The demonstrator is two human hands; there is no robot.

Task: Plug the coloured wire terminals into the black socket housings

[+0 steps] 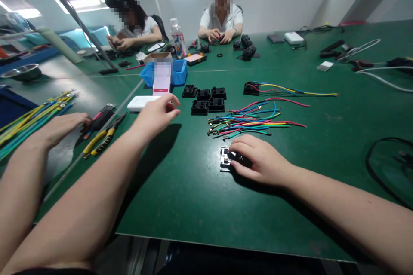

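Note:
My right hand [258, 159] grips a black plastic housing [224, 164] on the green tabletop, its thumb and fingers at the housing's right side; part of it is hidden under them. Raised over the table, my left hand [156, 114] has loosely bent fingers apart from the thumb, with nothing visible between them. It is nearest to a white power bank [137, 104] and a phone [161, 81]. Short coloured wires with metal terminals [245, 124] lie beyond my right hand. Several more black housings [208, 105] sit in two rows, and a wired housing [251, 88] lies to their right.
Another person's hand [69, 124] is at the left, near yellow-handled pliers [101, 141] and bundled wires [35, 120]. A blue bin [179, 73] stands behind the phone. Two people [221, 21] sit across the table. A black cable [371, 167] curls at the right.

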